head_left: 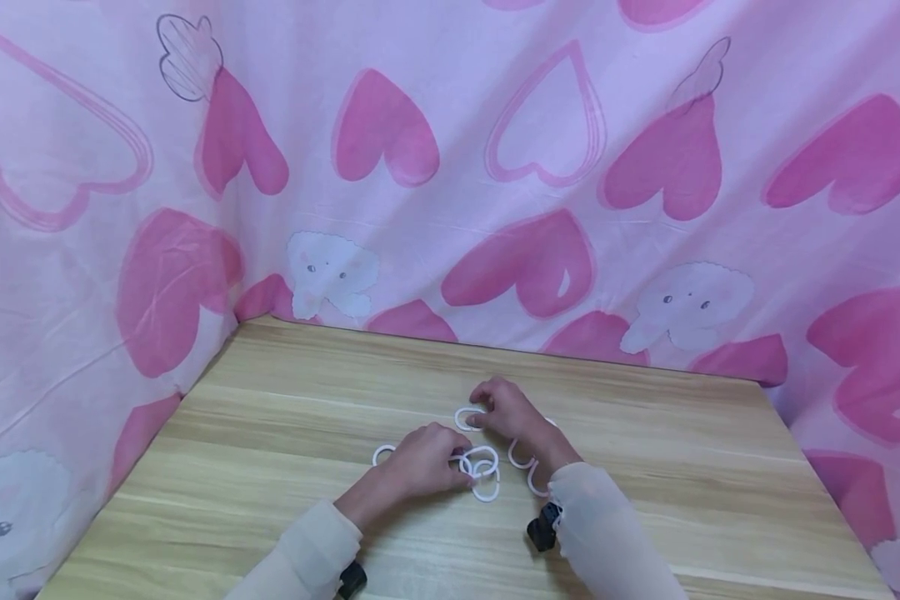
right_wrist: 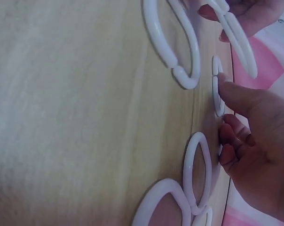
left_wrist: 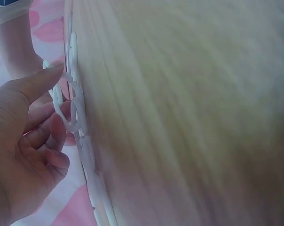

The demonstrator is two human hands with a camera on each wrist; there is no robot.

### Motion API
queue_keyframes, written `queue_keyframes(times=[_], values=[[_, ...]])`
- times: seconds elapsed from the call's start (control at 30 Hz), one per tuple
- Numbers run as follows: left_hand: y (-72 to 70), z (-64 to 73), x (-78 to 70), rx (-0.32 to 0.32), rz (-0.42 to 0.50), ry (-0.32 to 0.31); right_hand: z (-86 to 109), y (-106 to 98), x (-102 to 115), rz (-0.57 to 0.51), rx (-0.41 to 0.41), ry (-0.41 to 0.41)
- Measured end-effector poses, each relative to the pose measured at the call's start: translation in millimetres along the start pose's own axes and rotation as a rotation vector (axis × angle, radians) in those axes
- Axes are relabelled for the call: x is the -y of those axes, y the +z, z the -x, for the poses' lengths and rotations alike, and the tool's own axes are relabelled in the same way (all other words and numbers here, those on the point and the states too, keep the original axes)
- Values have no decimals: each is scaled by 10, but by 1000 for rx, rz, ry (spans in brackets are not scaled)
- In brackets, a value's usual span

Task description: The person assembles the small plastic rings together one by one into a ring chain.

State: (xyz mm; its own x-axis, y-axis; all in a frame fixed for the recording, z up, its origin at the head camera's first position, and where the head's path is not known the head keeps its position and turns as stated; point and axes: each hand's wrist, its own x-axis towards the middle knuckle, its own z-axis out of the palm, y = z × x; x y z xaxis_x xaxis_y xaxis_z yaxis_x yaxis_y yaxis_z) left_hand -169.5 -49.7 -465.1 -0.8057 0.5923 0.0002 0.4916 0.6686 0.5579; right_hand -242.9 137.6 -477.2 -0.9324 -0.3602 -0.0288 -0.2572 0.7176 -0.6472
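Several white plastic C-shaped links are on the wooden table. My left hand (head_left: 423, 462) pinches a joined bunch of links (head_left: 497, 463) between thumb and fingers, and in the left wrist view the held links (left_wrist: 56, 96) overlap one another. Farther back, my right hand (head_left: 513, 412) reaches to a single link (head_left: 457, 419) lying flat. Its thumb overlaps that link's edge, while the index finger stands apart from the thumb. In the right wrist view the same link (right_wrist: 215, 96) is right at the thumb tip.
More links (head_left: 521, 466) lie under and beside my right wrist, and another link (head_left: 376, 454) shows behind my left wrist. The wooden table (head_left: 307, 383) ends at a pink heart-printed cloth (head_left: 450, 200) hanging at the back and sides.
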Motion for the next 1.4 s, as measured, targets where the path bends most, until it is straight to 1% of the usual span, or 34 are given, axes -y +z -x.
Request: queue_keyframes(times=[0.1,0.23,0.47,0.5,0.6,0.7,0.73,0.87,1.0,1.1,1.23,1.4], values=[[0,5,-3,-5,-13,5,-2,6,-16,34,5,-11],[-5,12,-11,-8,-17,-2,6,17,-42,70,-12,-48],[-7,8,-5,-6,-1,-17,43,21,-13,86,-23,-82],[-7,7,-1,-6,3,-17,52,18,-7,98,-27,-101],[-6,-1,18,-7,11,-16,64,12,10,91,-34,-103],[-18,-16,44,-11,17,-13,55,5,11,82,-43,-61],[-27,-22,52,-13,19,-13,48,4,8,69,-46,-31],[-64,-57,83,-5,25,-20,37,-3,-23,52,-55,16],[-86,-96,124,4,41,-28,45,-6,-53,-21,-52,42],[-91,-138,165,-5,45,-32,50,-12,-78,-81,-66,55],[-112,-195,218,-6,53,-55,64,-42,-81,-148,-120,96],[-148,-258,241,-1,56,-44,114,-135,-93,-234,-229,134]])
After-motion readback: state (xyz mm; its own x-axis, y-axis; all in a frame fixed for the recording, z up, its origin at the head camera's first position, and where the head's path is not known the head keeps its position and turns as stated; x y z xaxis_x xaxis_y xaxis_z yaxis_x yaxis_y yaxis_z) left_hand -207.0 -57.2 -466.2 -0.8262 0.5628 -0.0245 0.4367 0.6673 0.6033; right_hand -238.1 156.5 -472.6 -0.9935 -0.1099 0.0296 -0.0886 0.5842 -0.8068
